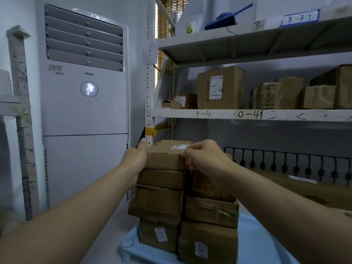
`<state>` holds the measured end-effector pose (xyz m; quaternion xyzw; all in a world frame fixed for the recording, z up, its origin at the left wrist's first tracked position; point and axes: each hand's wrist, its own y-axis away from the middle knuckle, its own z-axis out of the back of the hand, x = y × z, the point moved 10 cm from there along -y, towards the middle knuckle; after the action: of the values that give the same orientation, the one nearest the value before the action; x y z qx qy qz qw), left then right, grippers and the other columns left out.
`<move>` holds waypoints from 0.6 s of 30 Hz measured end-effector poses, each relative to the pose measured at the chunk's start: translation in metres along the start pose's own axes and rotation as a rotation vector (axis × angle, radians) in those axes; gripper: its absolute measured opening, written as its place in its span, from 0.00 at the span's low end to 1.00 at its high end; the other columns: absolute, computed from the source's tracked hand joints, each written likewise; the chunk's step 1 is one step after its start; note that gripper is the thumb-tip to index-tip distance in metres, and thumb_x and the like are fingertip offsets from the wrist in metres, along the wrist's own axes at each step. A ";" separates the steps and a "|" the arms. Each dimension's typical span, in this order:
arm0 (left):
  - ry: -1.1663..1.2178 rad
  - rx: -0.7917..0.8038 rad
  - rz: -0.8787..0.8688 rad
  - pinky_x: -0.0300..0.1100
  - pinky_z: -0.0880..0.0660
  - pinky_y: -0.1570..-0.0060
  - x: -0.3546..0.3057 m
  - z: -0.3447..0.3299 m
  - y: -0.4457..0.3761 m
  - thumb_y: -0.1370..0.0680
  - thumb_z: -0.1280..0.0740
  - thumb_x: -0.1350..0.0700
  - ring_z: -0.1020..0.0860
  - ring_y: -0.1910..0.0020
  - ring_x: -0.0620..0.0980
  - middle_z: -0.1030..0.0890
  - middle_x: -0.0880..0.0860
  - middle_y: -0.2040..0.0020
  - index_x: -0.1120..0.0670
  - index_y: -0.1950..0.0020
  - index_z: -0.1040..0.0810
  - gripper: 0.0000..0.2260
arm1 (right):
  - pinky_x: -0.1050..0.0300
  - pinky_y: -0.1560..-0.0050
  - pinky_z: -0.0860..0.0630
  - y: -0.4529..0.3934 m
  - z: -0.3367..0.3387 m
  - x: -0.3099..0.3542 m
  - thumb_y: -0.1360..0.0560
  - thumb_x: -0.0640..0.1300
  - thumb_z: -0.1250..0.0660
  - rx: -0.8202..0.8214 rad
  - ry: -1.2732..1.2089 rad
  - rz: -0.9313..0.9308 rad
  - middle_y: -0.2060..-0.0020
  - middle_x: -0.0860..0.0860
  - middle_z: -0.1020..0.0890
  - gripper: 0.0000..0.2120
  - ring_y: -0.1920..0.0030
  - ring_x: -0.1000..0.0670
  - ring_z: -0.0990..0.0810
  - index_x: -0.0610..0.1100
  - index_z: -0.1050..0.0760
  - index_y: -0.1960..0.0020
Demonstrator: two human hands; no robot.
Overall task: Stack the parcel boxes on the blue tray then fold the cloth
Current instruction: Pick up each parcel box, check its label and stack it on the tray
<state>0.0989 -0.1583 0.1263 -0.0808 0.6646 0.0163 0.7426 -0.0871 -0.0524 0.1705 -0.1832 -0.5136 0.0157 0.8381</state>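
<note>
Big white Haier floor-standing air conditioner on the left, metal shelving on the right with cardboard boxes, plus a paper cup and blue dustpan up top.

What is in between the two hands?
The top parcel box sits between the left hand and right hand, on the left stack above the blue tray, seen from the head camera.

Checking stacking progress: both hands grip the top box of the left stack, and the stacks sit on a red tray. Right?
Not quite. The head view shows the tray is blue, not red. The left hand and right hand do grip the top box of the left stack.
</note>
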 end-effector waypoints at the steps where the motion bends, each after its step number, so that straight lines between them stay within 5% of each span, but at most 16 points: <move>1: -0.009 -0.012 -0.005 0.50 0.28 0.38 -0.001 0.001 0.000 0.20 0.49 0.35 0.27 0.37 0.58 0.26 0.60 0.34 0.59 0.26 0.35 0.33 | 0.48 0.45 0.19 0.001 0.000 0.001 0.22 0.42 0.33 0.001 -0.005 0.001 0.57 0.44 0.18 0.10 0.56 0.49 0.20 0.49 0.25 0.62; 4: -0.054 -0.069 -0.065 0.48 0.31 0.43 -0.010 0.003 0.006 0.19 0.49 0.37 0.27 0.40 0.59 0.26 0.61 0.36 0.61 0.30 0.30 0.31 | 0.46 0.43 0.20 0.005 0.004 0.003 0.22 0.41 0.33 -0.012 -0.031 0.013 0.58 0.46 0.19 0.11 0.55 0.49 0.21 0.49 0.25 0.63; 8: -0.188 -0.326 -0.307 0.58 0.27 0.42 -0.049 0.019 0.031 0.18 0.48 0.42 0.24 0.46 0.62 0.21 0.63 0.48 0.59 0.46 0.22 0.24 | 0.48 0.44 0.21 0.013 0.013 0.004 0.20 0.40 0.36 0.004 -0.070 0.035 0.60 0.48 0.21 0.12 0.56 0.50 0.22 0.50 0.26 0.62; 11: -0.221 -0.468 -0.572 0.54 0.30 0.40 -0.094 0.012 0.065 0.18 0.45 0.45 0.27 0.41 0.57 0.22 0.56 0.43 0.55 0.44 0.22 0.18 | 0.47 0.45 0.21 0.019 0.030 0.001 0.20 0.42 0.35 -0.016 -0.077 0.046 0.59 0.48 0.19 0.06 0.56 0.50 0.21 0.48 0.21 0.53; 14: -0.172 -0.399 -0.801 0.47 0.31 0.43 -0.128 -0.028 0.105 0.18 0.43 0.48 0.29 0.42 0.52 0.25 0.52 0.45 0.54 0.44 0.22 0.14 | 0.50 0.47 0.21 0.027 0.057 -0.011 0.20 0.43 0.36 -0.039 -0.098 0.026 0.57 0.49 0.19 0.05 0.53 0.49 0.20 0.49 0.21 0.50; 18: -0.102 -0.123 -0.909 0.57 0.25 0.45 -0.139 -0.108 0.141 0.20 0.44 0.41 0.27 0.47 0.52 0.25 0.47 0.51 0.49 0.50 0.23 0.15 | 0.61 0.61 0.25 0.047 0.104 -0.045 0.20 0.41 0.36 -0.098 -0.155 -0.026 0.63 0.50 0.21 0.09 0.63 0.55 0.24 0.51 0.23 0.56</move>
<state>-0.0425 -0.0233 0.2384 -0.4070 0.5222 -0.2678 0.7000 -0.1911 0.0127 0.1592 -0.2155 -0.5795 -0.0061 0.7859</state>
